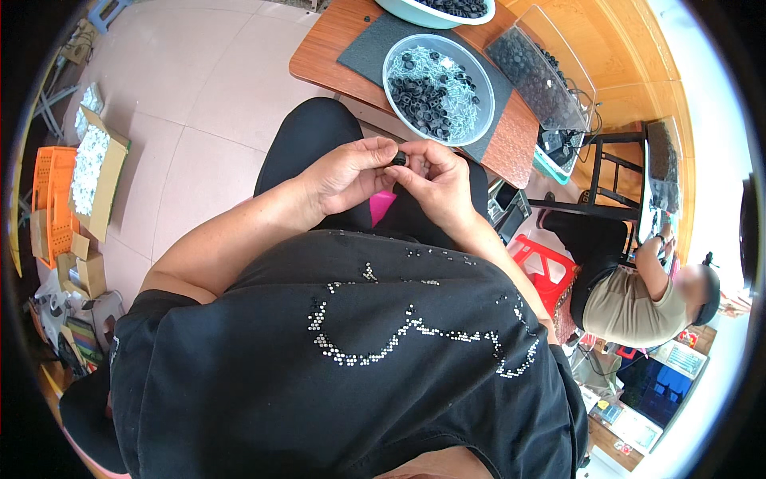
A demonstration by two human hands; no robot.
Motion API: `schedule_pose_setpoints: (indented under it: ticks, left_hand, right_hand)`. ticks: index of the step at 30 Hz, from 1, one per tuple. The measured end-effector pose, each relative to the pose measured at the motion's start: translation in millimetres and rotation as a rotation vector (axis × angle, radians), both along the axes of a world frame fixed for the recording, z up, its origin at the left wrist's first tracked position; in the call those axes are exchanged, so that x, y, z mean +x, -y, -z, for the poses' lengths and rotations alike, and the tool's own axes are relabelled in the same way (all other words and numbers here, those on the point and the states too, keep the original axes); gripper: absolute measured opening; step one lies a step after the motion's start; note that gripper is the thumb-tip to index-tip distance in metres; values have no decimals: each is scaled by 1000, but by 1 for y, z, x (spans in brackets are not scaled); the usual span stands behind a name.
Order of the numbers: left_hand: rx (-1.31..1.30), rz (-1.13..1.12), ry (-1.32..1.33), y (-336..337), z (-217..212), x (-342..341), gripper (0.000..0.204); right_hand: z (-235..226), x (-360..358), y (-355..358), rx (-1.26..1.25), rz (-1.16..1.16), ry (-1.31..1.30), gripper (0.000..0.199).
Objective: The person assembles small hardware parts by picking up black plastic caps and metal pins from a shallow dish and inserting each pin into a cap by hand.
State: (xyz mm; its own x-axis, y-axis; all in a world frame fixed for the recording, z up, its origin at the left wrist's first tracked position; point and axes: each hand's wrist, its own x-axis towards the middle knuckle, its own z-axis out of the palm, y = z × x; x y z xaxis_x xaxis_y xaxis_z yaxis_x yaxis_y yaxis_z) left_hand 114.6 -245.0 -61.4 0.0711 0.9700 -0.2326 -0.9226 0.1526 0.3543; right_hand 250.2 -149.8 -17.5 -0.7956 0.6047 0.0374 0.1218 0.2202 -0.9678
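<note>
Over my lap, my left hand (351,172) and my right hand (437,180) meet fingertip to fingertip. Pinched between them is a small black plastic cap (399,159), partly covered by the fingers of both hands. Just beyond the hands stands a round clear basin (388,80) on the table's near edge. Black plastic caps (427,108) lie in it, mixed with many thin silvery screws or pins (463,112); which of these they are is too small to tell.
The basin rests on a dark mat (363,54) on a brown wooden table (319,60). Behind it are another basin (431,17) and a clear bin (531,60) of black parts. A person (638,307) sits at right near a red stool (546,267). Boxes (108,191) and an orange crate (54,191) stand left.
</note>
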Motion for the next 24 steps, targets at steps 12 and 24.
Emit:
schedule_pose_setpoints:
  ticks: [12, 24]
  left_hand:
    - [12, 51, -48, 3, -3, 0, 14]
    - [-67, 122, -116, 4, -6, 3, 17]
  right_hand:
    - [-25, 4, -7, 270, -153, 222, 21]
    - [-30, 6, -15, 318, -270, 272, 23]
